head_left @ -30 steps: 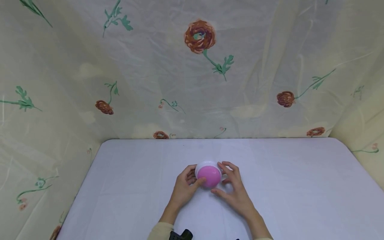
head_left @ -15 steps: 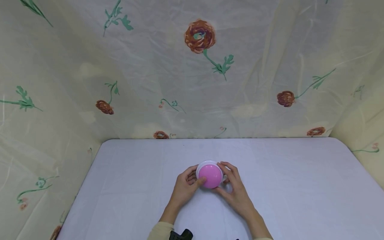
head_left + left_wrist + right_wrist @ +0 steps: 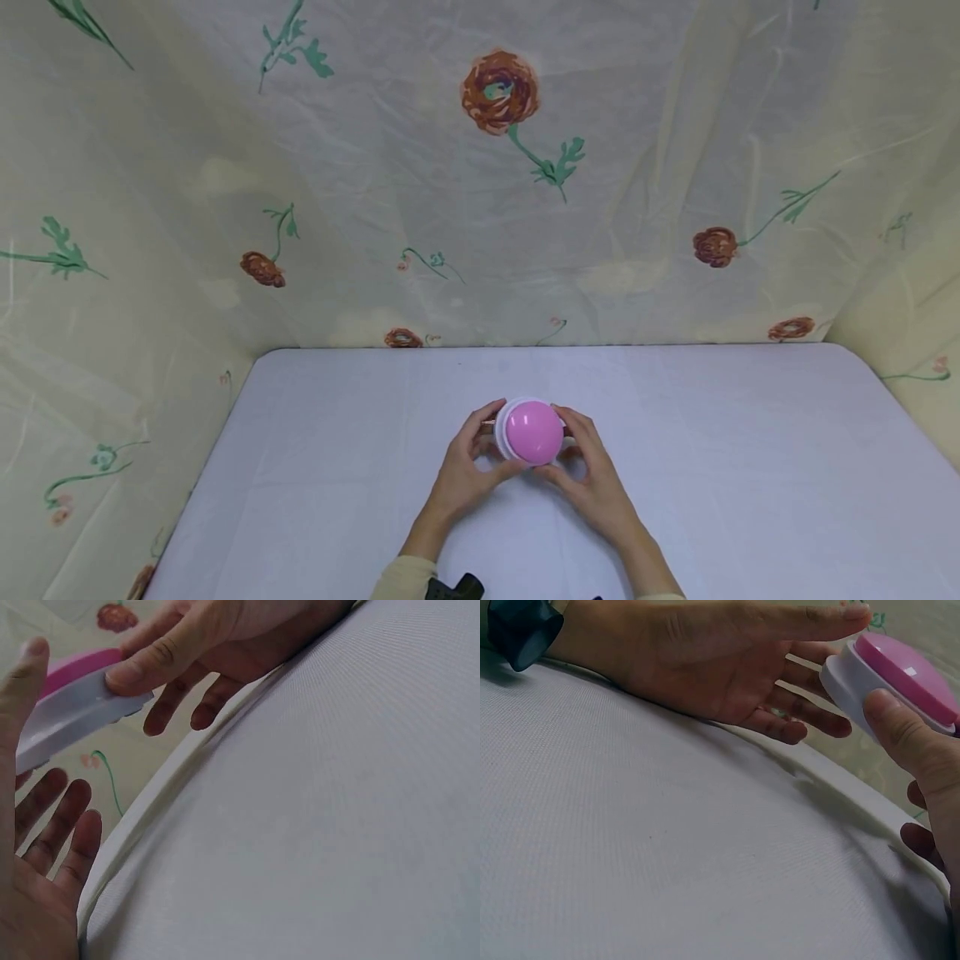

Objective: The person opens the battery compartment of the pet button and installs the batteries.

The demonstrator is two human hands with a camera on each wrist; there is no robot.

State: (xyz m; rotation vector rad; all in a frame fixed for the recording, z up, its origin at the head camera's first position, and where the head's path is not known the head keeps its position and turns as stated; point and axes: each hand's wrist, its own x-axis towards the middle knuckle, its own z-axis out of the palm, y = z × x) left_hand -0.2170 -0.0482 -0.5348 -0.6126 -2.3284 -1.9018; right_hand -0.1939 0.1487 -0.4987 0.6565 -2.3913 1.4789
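A small round object with a white base and a glossy pink domed top [image 3: 534,433] is held up between both hands, the dome facing the head camera. My right hand [image 3: 596,479] pinches it, thumb on the white side [image 3: 75,712], index finger at the far rim. Around the other side, my left hand [image 3: 461,479] has its thumb stretched toward the near rim. In the right wrist view, the left fingers [image 3: 802,709] extend nearly straight behind and below the white base. The underside is mostly hidden.
A white-covered table [image 3: 337,483] lies under the hands. Behind and beside it hang pale curtains [image 3: 360,167] printed with brown-red flowers. A black wrist device [image 3: 455,587] sits at the left cuff.
The pink and white object has shifted slightly right and turned in the hands. My left thumb has slid off the dome to the near rim; my right thumb has come against the object.
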